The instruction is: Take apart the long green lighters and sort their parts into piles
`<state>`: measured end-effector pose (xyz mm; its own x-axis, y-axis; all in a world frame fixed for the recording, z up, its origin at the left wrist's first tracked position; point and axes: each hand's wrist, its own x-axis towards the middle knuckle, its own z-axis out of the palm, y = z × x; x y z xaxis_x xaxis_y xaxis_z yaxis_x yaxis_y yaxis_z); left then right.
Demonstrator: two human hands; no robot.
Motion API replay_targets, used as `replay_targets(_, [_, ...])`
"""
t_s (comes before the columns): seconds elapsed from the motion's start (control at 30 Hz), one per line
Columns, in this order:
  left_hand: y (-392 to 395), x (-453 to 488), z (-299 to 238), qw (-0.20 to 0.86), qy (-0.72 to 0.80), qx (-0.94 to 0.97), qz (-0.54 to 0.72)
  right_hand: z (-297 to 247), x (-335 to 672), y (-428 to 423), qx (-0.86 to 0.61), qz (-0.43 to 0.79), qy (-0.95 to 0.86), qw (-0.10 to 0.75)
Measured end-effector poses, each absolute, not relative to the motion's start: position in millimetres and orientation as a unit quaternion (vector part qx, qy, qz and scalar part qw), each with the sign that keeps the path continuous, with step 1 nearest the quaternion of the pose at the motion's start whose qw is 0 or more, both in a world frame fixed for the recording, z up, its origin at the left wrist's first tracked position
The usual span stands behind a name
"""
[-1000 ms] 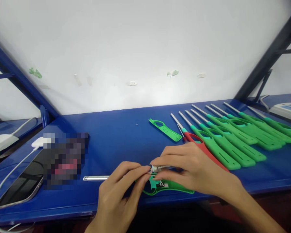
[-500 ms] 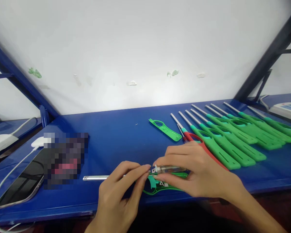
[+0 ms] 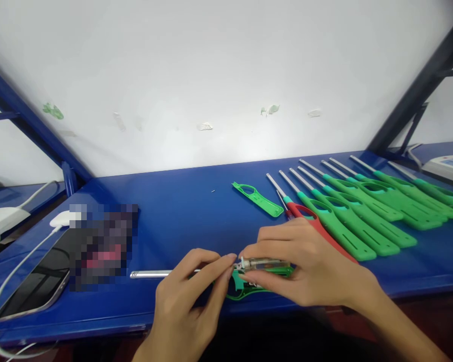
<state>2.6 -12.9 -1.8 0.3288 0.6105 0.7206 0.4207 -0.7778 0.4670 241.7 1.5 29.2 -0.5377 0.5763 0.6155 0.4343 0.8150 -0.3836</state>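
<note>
My right hand (image 3: 305,264) is closed around a clear lighter fuel tank (image 3: 263,263), which lies level with its white valve end pointing left. At that end, the fingertips of my left hand (image 3: 191,296) are pinched together; what is between them is hidden. Below both hands lies an open green lighter half-shell (image 3: 286,272), partly covered by my fingers. A teal piece (image 3: 237,282) sits in its loop, and a silver lighter tube (image 3: 149,274) runs out to the left beneath my left hand.
Farther back lies a loose green shell half (image 3: 260,199). Several green lighters (image 3: 362,229) and one red lighter (image 3: 326,234) line the right side, a thin screwdriver (image 3: 282,200) beside the red one. A phone (image 3: 33,289) with a white cable (image 3: 3,289) is at left.
Both hands stay almost in place. The tank's valve end and the left fingertips have shifted very slightly; the view has moved a little.
</note>
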Motion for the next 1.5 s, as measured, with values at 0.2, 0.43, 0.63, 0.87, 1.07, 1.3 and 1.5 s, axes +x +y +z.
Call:
replay_targets(0.2, [-12.3,2.6,-1.8,0.109,0.314,0.809,0.486,28.9,242.2,1.0,-0.29,0.082,-0.873,0.383])
replay_targets(0.43, [-13.5,2.5,-3.8,0.104,0.308,0.811,0.486,29.2,240.9,3.4,-0.286,0.076,-0.878,0.376])
replay_targets(0.63, [-12.5,3.0,-4.2,0.095,0.303,0.815,0.484,28.0,243.0,3.2,-0.289,0.062,-0.886,0.357])
replay_targets(0.87, [-12.7,2.0,-7.7,0.086,0.299,0.823,0.475,26.8,243.7,3.7,-0.281,0.065,-0.891,0.35])
replay_targets(1.07, [-12.3,1.9,-9.4,0.073,0.296,0.835,0.459,27.0,243.1,4.0,-0.284,0.052,-0.893,0.345])
replay_targets(1.3, [-11.4,0.5,-11.7,0.064,0.287,0.843,0.45,26.2,242.6,3.7,-0.286,0.053,-0.89,0.35])
replay_targets(1.5, [-12.3,0.6,-11.6,0.059,0.291,0.849,0.437,24.8,242.4,2.9,-0.291,0.065,-0.89,0.343])
